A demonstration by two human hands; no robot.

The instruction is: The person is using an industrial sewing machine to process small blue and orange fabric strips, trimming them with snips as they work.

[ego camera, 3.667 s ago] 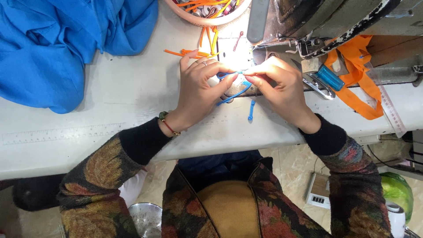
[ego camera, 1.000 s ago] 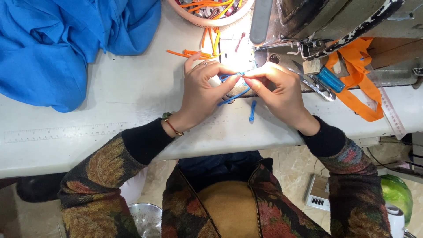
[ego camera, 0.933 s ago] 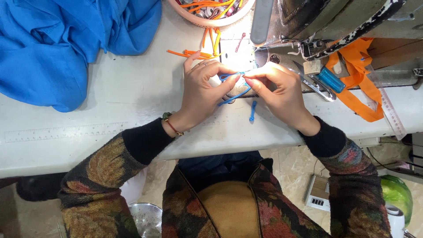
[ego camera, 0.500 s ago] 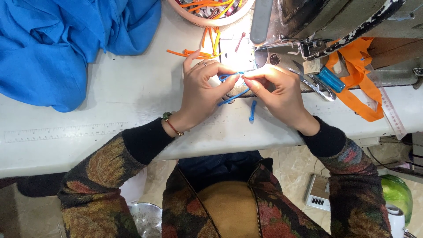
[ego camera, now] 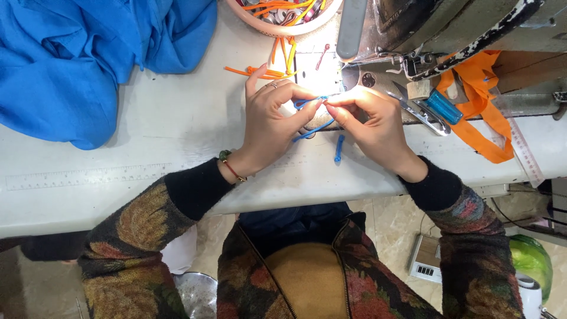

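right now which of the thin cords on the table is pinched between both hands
The blue cord, pinched by the left hand and right hand. The short blue piece lies loose below them, and the orange cords lie untouched by the bowl.

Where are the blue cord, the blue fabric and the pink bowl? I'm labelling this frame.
blue cord (ego camera: pixel 315 127): head view, its loose stretch between the hands.
blue fabric (ego camera: pixel 77 59): head view, middle of the heap.
pink bowl (ego camera: pixel 269 26): head view, its near rim.

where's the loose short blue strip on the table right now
In the head view the short blue strip lies on the white table near its front edge, just below and between the left hand and the right hand.
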